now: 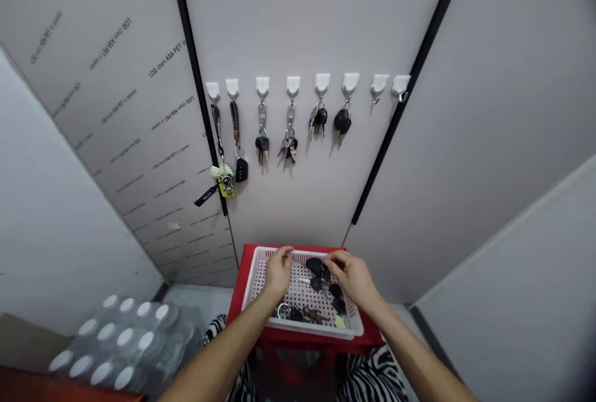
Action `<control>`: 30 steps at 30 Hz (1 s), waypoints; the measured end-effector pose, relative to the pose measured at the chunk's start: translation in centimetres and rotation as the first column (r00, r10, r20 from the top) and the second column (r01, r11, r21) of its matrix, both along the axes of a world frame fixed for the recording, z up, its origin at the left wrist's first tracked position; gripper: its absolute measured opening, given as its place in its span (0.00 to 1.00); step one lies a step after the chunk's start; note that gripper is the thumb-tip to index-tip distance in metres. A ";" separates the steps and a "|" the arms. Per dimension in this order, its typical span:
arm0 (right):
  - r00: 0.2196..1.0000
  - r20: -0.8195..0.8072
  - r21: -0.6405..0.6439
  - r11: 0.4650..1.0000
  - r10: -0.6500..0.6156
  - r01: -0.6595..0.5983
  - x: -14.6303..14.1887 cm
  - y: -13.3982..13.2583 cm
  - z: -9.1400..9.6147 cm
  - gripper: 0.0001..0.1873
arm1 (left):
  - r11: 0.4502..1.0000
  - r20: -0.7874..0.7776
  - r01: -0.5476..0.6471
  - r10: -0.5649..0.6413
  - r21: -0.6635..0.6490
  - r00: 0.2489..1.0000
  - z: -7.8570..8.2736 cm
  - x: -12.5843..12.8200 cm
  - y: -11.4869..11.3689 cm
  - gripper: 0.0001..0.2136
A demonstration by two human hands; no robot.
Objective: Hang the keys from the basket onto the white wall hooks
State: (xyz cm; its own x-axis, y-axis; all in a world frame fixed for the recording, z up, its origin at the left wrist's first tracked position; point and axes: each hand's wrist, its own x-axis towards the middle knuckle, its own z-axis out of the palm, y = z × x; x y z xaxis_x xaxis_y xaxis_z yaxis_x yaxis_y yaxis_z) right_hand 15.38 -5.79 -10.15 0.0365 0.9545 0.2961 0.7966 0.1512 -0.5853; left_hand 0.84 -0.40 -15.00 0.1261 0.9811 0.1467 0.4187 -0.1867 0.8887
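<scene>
A white perforated plastic basket (249, 287) holds loose keys. My left hand (278, 273) is over the basket's left back part, fingers loosely bent and apart, with nothing visible in them. At the back right of the basket, my right hand (351, 274) pinches at a bunch of black-headed keys (315, 266); its fingertips partly hide the ring end. More black keys (339, 306) lie along the basket's right side. Near its front wall are a metal key ring (284, 310) and brass-coloured keys (314, 315).
The basket stands on a red stool (238, 296) against a pale wall. White adhesive hooks (293, 85) run in a row above; most carry key bunches (289, 144), while the two rightmost hooks (379, 86) are bare. Capped clear bottles (125, 340) stand at lower left.
</scene>
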 end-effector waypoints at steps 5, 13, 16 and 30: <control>0.982 -0.187 -0.093 0.995 0.004 -0.022 0.1 -0.1 0.8 0.11 | 0.984 0.134 0.174 -0.176 0.025 0.975 1.0 0.5 -0.8 0.13; 0.858 -0.512 -0.120 0.984 0.050 -0.129 0.2 1.2 2.4 0.11 | 0.890 0.380 0.456 -0.412 -0.028 0.828 3.5 2.8 -1.2 0.12; 0.826 -0.563 -0.102 0.987 0.042 -0.120 1.1 2.2 4.4 0.10 | 0.895 0.442 0.437 -0.357 -0.092 0.823 5.9 3.8 -0.3 0.10; 0.780 -0.624 0.348 0.907 0.037 0.236 5.8 8.6 22.0 0.03 | 0.909 0.139 0.244 -0.305 0.339 0.942 22.6 9.7 5.0 0.15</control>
